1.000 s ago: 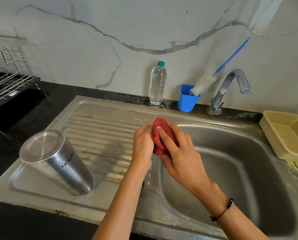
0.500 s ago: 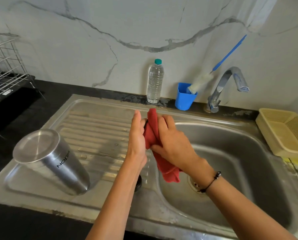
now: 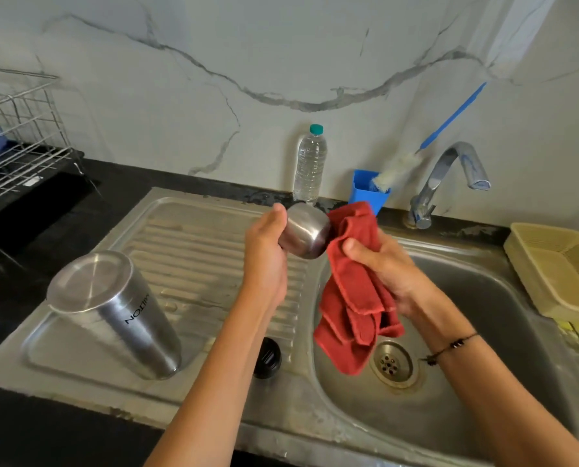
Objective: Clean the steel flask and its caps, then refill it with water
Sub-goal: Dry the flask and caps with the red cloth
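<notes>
The steel flask (image 3: 112, 313) stands upside down on the drainboard at the left, its base facing up. My left hand (image 3: 266, 254) grips a rounded steel cap (image 3: 304, 232) above the edge between drainboard and basin. My right hand (image 3: 384, 267) holds a red cloth (image 3: 352, 294) beside the cap; the cloth touches the cap's right side and hangs down over the basin. A black inner cap (image 3: 267, 358) lies on the drainboard, partly hidden by my left forearm.
The steel sink (image 3: 483, 382) has a drain (image 3: 394, 364) and a tap (image 3: 449, 176) at the back right. A water bottle (image 3: 310, 165) and a blue cup (image 3: 365, 192) with a bottle brush stand against the wall. A yellow basket (image 3: 557, 267) sits right, a wire rack (image 3: 15, 139) left.
The red cloth, earlier bunched around the cap between both hands, has been drawn off to the right. The steel cap now shows bare in my left hand, and the cloth hangs loose.
</notes>
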The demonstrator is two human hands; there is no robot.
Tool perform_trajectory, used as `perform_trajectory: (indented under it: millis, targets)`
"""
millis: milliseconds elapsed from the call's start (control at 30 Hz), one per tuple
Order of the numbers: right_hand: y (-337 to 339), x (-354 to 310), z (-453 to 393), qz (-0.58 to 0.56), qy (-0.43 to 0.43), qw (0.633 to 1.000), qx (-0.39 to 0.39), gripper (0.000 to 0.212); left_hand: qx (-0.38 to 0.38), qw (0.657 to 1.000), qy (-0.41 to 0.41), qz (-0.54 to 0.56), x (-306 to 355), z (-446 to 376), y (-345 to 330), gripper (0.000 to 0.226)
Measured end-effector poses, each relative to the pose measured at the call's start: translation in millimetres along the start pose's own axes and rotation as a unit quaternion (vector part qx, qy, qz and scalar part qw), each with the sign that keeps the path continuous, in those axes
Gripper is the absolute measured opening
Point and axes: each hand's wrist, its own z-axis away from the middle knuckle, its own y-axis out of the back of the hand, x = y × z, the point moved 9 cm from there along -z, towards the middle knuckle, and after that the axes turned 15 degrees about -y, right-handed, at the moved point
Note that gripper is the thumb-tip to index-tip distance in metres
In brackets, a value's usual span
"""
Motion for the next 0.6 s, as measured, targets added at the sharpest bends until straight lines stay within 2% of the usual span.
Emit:
perform_trajectory:
  millis: [67, 100, 133, 167, 200, 233, 267, 333, 400, 500, 600]
  targets:
    - [2, -30, 16, 0.117, 0.092, 0.987, 0.063, 0.043, 0.013, 0.999, 0.020, -0.028, -10, 1, 2, 0.032]
    - [-6, -42, 24, 0.240, 0.138, 0.956, 0.092, 0.048, 0.015, 0.998, 0.028, -0.045, -14, 4, 1, 0.032]
    - [-20, -46, 27, 0.389, 0.168, 0.898, 0.119, 0.056, 0.011, 0.998, 0.032, -0.056, -16, 7, -2, 0.030]
    - [-33, -41, 26, 0.520, 0.179, 0.823, 0.138, 0.070, 0.003, 0.997, 0.043, -0.062, -19, 12, -8, 0.031]
    - [-39, -29, 21, 0.617, 0.161, 0.754, 0.161, 0.085, -0.006, 0.996, 0.067, -0.057, -24, 18, -14, 0.033]
    - [-41, -21, 16, 0.662, 0.133, 0.713, 0.188, 0.094, -0.015, 0.995, 0.088, -0.048, -28, 23, -18, 0.034]
    - [-42, -19, 15, 0.665, 0.118, 0.707, 0.209, 0.096, -0.028, 0.994, 0.099, -0.041, -30, 26, -21, 0.035]
    - [-42, -22, 13, 0.617, 0.118, 0.748, 0.215, 0.089, -0.050, 0.994, 0.095, -0.031, -28, 28, -22, 0.040]
    - [-41, -28, 10, 0.541, 0.114, 0.813, 0.185, 0.068, -0.060, 0.995, 0.077, -0.019, -21, 26, -21, 0.045]
    - [-38, -31, 6, 0.387, 0.061, 0.914, 0.107, 0.039, -0.078, 0.995, 0.059, 0.013, -12, 24, -23, 0.048]
    - [-39, -24, 3, 0.244, 0.025, 0.969, 0.032, 0.031, -0.086, 0.996, 0.021, 0.034, -5, 18, -23, 0.044]
